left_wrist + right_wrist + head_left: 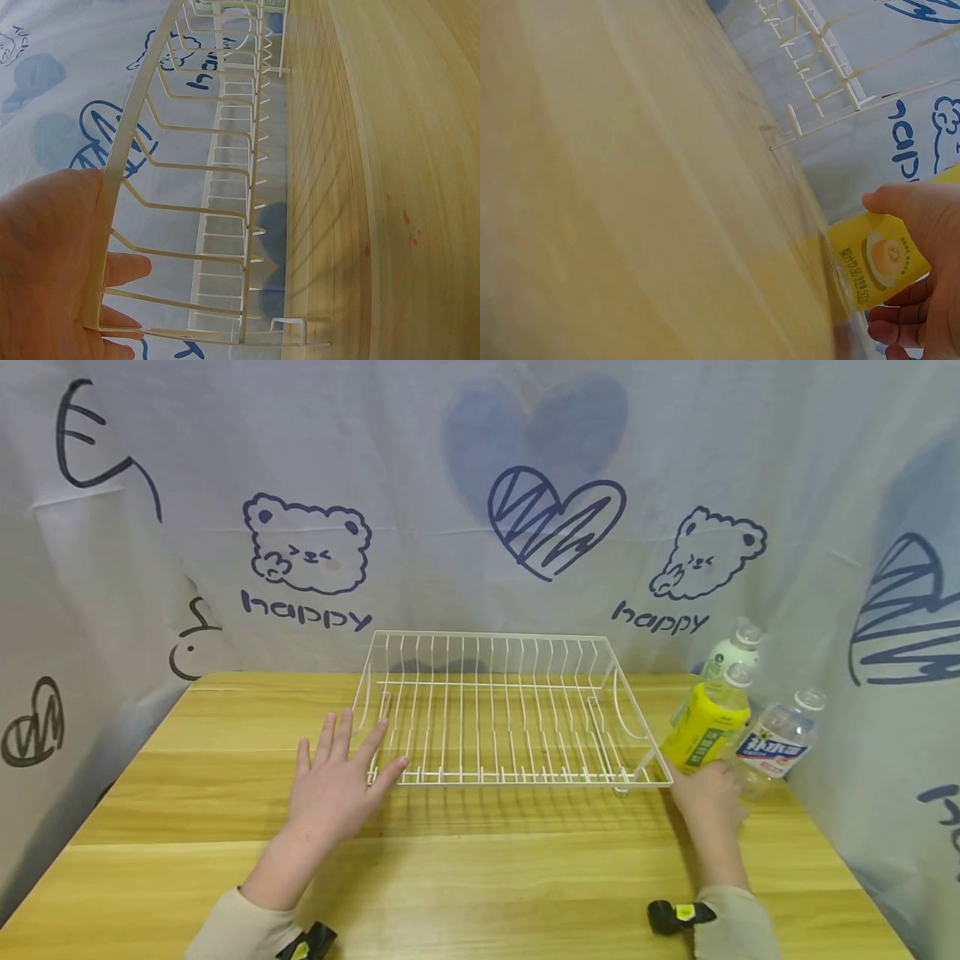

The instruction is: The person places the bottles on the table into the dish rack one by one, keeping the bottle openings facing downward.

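Note:
A white wire dish rack (525, 784) stands at the middle of the wooden table. My left hand (333, 793) spreads over its front left corner, the fingers fanned out. In the left wrist view, this hand lies against the rack's rim (118, 150), with fingertips showing between the wires. By the front right corner, my right hand (708, 802) grips the lower part of a bottle with a yellow label (705, 727). Seen from the right wrist, the thumb lies along the yellow label (851, 244) and the other fingers curl at its opposite side.
Behind the yellow bottle is a pale green bottle (731, 656). A clear bottle with a blue and white label (776, 743) stands just right of my right hand. A white curtain (420, 568) with bear and heart drawings closes off the back and sides.

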The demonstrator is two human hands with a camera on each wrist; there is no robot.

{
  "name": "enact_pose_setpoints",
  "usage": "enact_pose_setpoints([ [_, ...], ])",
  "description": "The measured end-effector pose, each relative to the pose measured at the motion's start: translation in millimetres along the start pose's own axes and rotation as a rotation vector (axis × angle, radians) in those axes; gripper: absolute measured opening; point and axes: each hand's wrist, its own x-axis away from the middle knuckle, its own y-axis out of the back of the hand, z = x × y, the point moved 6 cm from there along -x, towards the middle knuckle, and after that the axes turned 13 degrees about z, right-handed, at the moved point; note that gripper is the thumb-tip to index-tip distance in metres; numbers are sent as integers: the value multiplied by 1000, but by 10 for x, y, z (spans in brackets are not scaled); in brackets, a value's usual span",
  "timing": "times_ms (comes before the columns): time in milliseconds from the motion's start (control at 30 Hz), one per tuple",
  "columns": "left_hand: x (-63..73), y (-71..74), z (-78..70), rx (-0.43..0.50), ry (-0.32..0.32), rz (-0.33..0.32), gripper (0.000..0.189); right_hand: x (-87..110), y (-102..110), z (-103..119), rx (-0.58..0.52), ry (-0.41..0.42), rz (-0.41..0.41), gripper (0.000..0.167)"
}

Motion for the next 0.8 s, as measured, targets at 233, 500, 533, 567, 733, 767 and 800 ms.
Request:
enact_pose_setpoints([
  [233,10,10,5,-7,7,8,79,31,23,39,1,50,-47,96],
  [500,10,2,4,-5,10,2,77,67,97,109,44,86,-92,92],
  [533,11,3,3,-6,10,1,77,76,114,121,48,94,-100,92],
  [567,11,1,4,-5,9,1,77,85,132,135,50,102,-110,91],
  [733,8,-3,5,-4,7,3,76,155,254,224,32,149,-166,84],
  [767,7,-3,4,-5,7,5,77,172,278,245,30,157,-176,83],
  [800,7,-3,4,-6,7,4,77,186,302,265,28,166,-185,83],
])
